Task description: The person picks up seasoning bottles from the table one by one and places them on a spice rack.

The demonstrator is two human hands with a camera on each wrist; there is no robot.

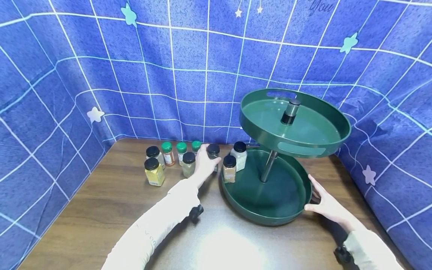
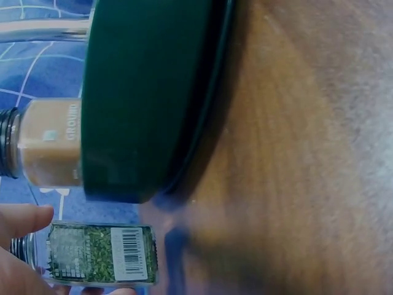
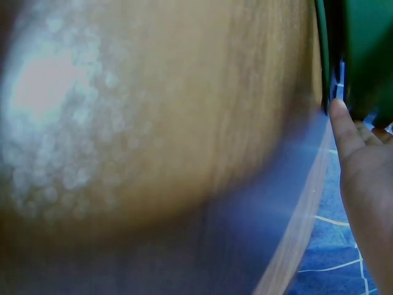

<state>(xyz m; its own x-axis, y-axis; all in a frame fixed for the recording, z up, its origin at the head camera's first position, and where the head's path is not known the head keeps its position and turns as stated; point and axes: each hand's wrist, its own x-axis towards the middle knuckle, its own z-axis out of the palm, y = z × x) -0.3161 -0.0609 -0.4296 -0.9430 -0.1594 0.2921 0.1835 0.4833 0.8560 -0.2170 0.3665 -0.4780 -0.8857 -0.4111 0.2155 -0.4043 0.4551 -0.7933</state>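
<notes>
My left hand (image 1: pixel 204 163) grips a black-lidded spice jar (image 1: pixel 213 150), just left of a two-tier green tray stand. Green dried herbs and a barcode label show on this jar (image 2: pixel 101 253) in the left wrist view, upright and apart from the tray wall. Thumb and fingers of my right hand (image 1: pixel 325 205) are spread against the outer right side of the lower tray (image 1: pixel 266 220). In the right wrist view, the thumb of that hand (image 3: pixel 362 160) lies straight along the green wall. Inside the lower tray's left side stand a tan spice jar (image 1: pixel 229 170) and a whitish jar (image 1: pixel 240 157).
Left of my left hand stand several jars: a yellow one (image 1: pixel 155 174), a black-lidded one (image 1: pixel 188 165) and green-capped bottles (image 1: pixel 168 154). The upper tray (image 1: pixel 310 127) overhangs the lower one on a metal post (image 1: pixel 269 167). A blue curtain (image 1: pixel 189 82) backs the wooden table (image 1: pixel 101 210).
</notes>
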